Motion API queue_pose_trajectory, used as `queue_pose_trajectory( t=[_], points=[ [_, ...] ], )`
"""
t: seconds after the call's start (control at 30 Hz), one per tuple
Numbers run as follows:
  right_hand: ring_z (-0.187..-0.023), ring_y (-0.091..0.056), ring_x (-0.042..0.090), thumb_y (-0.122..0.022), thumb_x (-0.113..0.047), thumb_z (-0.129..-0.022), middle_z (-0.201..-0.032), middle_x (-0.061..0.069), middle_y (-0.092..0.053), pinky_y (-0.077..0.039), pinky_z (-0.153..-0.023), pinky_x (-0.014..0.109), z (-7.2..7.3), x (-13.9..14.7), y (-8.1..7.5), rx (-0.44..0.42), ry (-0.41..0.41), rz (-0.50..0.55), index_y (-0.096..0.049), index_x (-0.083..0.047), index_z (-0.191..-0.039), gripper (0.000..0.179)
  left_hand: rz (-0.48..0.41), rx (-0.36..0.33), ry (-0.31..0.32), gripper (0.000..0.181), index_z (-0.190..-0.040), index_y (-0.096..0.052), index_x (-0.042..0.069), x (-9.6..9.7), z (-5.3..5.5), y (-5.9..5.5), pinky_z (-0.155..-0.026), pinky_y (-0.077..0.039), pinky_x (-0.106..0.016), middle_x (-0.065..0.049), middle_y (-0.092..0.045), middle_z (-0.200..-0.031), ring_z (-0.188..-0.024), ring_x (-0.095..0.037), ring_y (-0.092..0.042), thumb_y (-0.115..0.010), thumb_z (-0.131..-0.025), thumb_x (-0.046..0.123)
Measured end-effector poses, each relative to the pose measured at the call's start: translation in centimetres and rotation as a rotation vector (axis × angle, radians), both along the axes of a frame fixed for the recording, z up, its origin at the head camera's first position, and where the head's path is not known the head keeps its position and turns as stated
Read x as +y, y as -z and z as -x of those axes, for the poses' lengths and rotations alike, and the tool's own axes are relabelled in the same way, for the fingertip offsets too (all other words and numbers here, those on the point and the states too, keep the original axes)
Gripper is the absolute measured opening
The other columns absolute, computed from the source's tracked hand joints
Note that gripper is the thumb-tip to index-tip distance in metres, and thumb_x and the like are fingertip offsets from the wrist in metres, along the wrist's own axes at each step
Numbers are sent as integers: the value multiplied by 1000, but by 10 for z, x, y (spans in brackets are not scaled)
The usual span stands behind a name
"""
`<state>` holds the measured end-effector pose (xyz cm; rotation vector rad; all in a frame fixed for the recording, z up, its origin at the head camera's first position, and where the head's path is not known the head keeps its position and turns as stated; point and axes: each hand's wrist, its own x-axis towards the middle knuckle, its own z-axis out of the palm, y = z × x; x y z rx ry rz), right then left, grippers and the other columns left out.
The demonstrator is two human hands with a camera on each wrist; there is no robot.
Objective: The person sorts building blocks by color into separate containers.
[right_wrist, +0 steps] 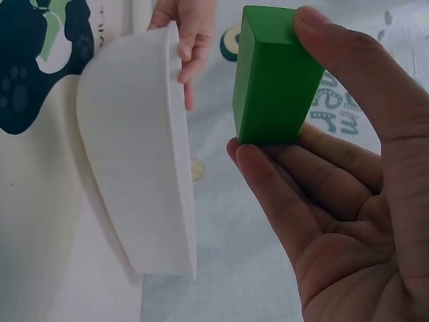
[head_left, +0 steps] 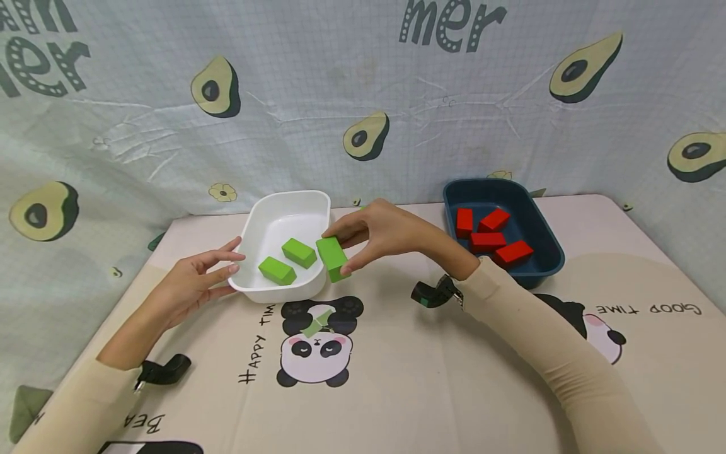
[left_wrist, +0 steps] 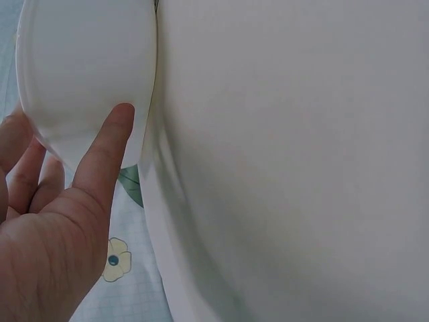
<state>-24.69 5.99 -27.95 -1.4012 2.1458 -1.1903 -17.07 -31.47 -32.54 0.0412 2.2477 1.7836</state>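
In the head view, my right hand (head_left: 386,230) pinches a green block (head_left: 333,258) between thumb and fingers, at the right rim of a white container (head_left: 283,295). The right wrist view shows the green block (right_wrist: 278,80) held at its ends, apart from the container's white wall (right_wrist: 127,134). My left hand (head_left: 195,280) holds the container's left rim, fingers over the edge. Its thumb lies against the outer wall in the left wrist view. Inside the container lie two more green blocks, one nearer the front (head_left: 276,271) and another behind it (head_left: 299,252).
A dark blue container (head_left: 547,268) stands at the back right, with several red blocks (head_left: 488,242) in it. The pale tablecloth (head_left: 397,378) carries printed pandas and lettering. Behind the table hangs a cloth (head_left: 295,75) with avocado prints.
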Motion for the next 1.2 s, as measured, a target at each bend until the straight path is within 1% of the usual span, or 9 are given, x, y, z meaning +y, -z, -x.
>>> queue_pose_trajectory(
  t=[0.13, 0.33, 0.67, 1.0, 1.2],
  points=[
    [-107, -72, 11, -92, -17, -75, -124, 7, -72, -58, -94, 27, 1, -2, -1, 0, -8, 13, -67, 0, -129, 62, -3, 8, 11, 42, -139, -56, -3, 0, 0, -1, -92, -58, -29, 1, -9, -171, -153, -38, -15, -65, -100, 10],
    [-107, -72, 10, -92, -17, -76, -124, 7, -72, -59, -95, 32, 2, -5, -5, -9, -20, 8, -67, 0, -129, 61, -15, 0, 4, 46, -141, -51, -7, -1, 0, -2, -92, -58, -29, 0, -9, -171, -152, -38, -17, -65, -100, 10],
    [-109, -71, 11, -92, -15, -76, -125, 7, -72, -57, -94, 26, 4, -10, -6, 12, -35, 16, -67, 0, -129, 61, -34, -13, 2, 48, -141, -50, -8, -1, 1, -1, -92, -58, -30, 0, -8, -171, -153, -38, -17, -66, -100, 12],
    [-111, -70, 12, -92, -14, -75, -128, 9, -70, -57, -96, 26, 5, -11, -8, 34, -47, 40, -66, 0, -131, 64, -7, -10, 4, 48, -142, -50, -7, 1, 0, -1, -92, -58, -29, 1, -8, -171, -153, -38, -17, -65, -101, 13],
    [-111, -70, 12, -92, -12, -74, -128, 10, -70, -57, -96, 26, 7, -15, -7, 40, -49, 60, -67, 1, -131, 63, -24, -14, 2, 50, -141, -51, -6, 0, 0, 0, -93, -58, -30, 1, -8, -171, -152, -38, -19, -67, -99, 15]
  ],
)
